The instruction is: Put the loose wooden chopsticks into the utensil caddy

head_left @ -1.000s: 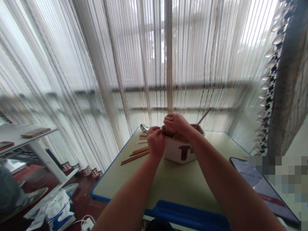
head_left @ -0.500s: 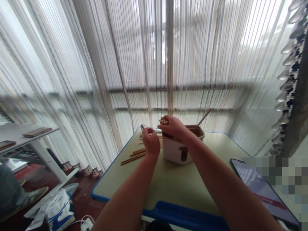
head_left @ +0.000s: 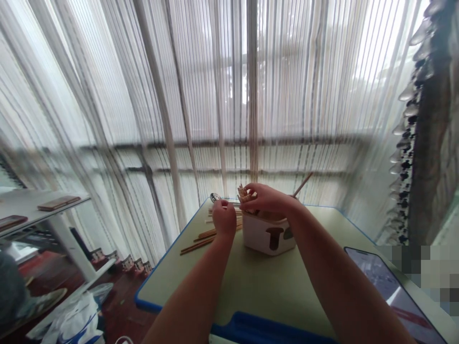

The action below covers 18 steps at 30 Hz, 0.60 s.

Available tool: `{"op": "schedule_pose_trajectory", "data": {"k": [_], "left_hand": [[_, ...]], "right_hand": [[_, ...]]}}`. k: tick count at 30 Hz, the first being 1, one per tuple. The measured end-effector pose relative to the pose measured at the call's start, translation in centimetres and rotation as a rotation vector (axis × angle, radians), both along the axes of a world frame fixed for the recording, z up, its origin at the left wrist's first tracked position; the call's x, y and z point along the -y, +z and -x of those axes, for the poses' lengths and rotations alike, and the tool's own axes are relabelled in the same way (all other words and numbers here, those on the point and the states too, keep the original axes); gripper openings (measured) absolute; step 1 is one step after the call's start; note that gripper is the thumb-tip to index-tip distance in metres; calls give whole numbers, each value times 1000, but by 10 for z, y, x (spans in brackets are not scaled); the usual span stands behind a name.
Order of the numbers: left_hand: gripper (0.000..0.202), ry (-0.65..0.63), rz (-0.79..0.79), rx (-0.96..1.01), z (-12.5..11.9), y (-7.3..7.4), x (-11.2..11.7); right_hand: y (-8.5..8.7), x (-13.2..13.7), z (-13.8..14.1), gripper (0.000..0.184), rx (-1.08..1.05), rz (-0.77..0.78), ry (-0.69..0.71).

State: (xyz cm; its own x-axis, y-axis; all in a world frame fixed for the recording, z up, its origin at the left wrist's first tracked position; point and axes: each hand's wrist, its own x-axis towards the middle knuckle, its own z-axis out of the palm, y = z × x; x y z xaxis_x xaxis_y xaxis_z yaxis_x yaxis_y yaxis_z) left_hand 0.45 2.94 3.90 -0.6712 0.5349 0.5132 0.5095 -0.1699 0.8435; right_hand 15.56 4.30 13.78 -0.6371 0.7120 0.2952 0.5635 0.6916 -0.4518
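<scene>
My left hand (head_left: 224, 220) is closed around a metal spoon (head_left: 215, 197), whose bowl sticks out past the fingers to the upper left. Over the left end of a white box-shaped holder (head_left: 256, 234) with a brown pattern, my right hand (head_left: 267, 197) grips a bundle of chopsticks (head_left: 245, 195). Their upper ends fan out above the fingers; their lower parts are hidden by the hand and the holder. One brown stick (head_left: 303, 185) leans out of the holder's right side. Several loose chopsticks (head_left: 197, 246) lie on the table left of the holder, partly behind my left hand.
The small table (head_left: 265, 286) has a blue edge. A tablet-like device (head_left: 390, 291) lies at its right. Sheer curtains (head_left: 215, 95) hang behind. To the left stand a white desk (head_left: 32, 210), a plastic bag (head_left: 77, 320) and part of a seated person (head_left: 12, 286).
The view has tilted up slightly. The chopstick ends now stand higher and more spread above my right hand's fingers. My left hand keeps its hold on the spoon.
</scene>
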Motion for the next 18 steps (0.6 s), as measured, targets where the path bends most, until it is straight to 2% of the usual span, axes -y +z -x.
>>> {"op": "schedule_pose_trajectory", "data": {"k": [5, 7, 9, 11, 14, 16, 18], "left_hand": [[7, 84, 96, -21, 0, 2, -3], [12, 100, 177, -114, 1, 3, 0], [17, 84, 325, -327, 2, 4, 7], [23, 50, 589, -553, 4, 6, 15], [26, -18, 957, -696, 8, 7, 23], [28, -63, 1024, -714, 10, 6, 24], [28, -89, 1016, -728, 11, 4, 24]], "right_hand": [[0, 3, -4, 64, 21, 3, -5], [0, 5, -5, 64, 39, -33, -29], [1, 7, -7, 62, 80, -64, -51], [3, 9, -12, 60, 136, -82, -74], [8, 11, -24, 56, 191, -70, -106], [13, 12, -34, 51, 211, -28, -125], [18, 15, -41, 46, 216, 14, -148]]}}
